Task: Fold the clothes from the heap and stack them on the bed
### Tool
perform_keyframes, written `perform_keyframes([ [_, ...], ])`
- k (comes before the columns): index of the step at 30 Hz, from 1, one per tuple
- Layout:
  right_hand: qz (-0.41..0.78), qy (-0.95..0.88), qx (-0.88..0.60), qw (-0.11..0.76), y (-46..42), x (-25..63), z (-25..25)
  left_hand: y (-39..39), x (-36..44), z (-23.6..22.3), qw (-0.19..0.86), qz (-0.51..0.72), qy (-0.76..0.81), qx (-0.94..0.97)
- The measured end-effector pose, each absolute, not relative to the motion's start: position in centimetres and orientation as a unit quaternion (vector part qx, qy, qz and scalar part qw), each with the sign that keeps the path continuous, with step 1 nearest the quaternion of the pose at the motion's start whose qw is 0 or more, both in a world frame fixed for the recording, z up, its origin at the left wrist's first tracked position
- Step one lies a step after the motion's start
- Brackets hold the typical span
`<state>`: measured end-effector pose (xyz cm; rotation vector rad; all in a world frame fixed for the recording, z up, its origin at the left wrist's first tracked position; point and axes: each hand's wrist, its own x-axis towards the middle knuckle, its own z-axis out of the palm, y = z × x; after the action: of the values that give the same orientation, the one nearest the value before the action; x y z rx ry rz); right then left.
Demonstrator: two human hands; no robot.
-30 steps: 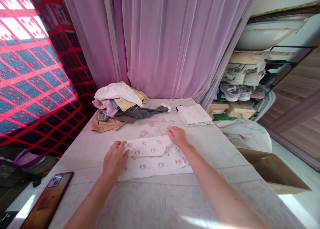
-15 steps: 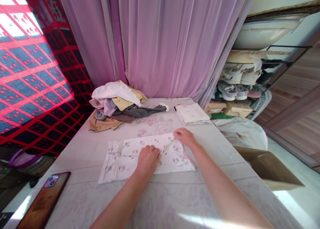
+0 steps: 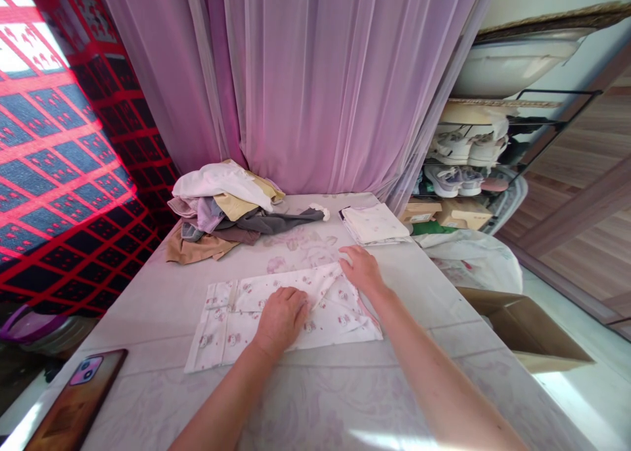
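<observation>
A white garment [image 3: 236, 338] with small cartoon prints lies folded lengthwise on the table, its right end slanting and edged in pink. My left hand [image 3: 283, 316] rests on the middle of it, fingers laid over the fabric and holding none of it. At the garment's far right corner is my right hand [image 3: 361, 270], its fingers apart and no cloth pinched between them. Beyond that hand sits a neat stack of folded light clothes [image 3: 375, 224]. A loose heap of clothes [image 3: 221, 204], in white, yellow, grey and brown, lies at the back left.
A phone [image 3: 76, 398] in a brown case lies at the table's near left. Purple curtains [image 3: 315, 89] hang behind the table [image 3: 315, 398]. To the right stand a shoe rack [image 3: 537, 123] with sneakers and an open cardboard box [image 3: 527, 319].
My right hand has let go of the garment's corner, and its fingers have spread. My left hand stays on the cloth. The whole view has shifted slightly.
</observation>
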<state>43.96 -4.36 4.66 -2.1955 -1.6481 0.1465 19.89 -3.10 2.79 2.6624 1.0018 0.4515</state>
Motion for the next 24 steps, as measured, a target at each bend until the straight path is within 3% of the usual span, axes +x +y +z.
perform_keyframes([
  [3,0.084,-0.701,-0.683,0.188,-5.4,40.6,4.6,-1.4,19.1,2.3,0.099,0.145,0.359,0.917],
  [6,0.128,-0.767,-0.617,0.118,-6.4,38.0,3.2,-0.5,18.5,1.5,0.077,0.082,0.403,0.908],
  [12,0.145,-0.736,-0.660,0.051,-7.2,37.9,1.7,-0.5,17.7,1.4,0.087,0.017,0.461,0.883],
  [24,0.121,-0.682,-0.717,0.072,-5.2,33.7,1.8,0.1,14.5,1.0,0.026,0.027,0.488,0.872],
])
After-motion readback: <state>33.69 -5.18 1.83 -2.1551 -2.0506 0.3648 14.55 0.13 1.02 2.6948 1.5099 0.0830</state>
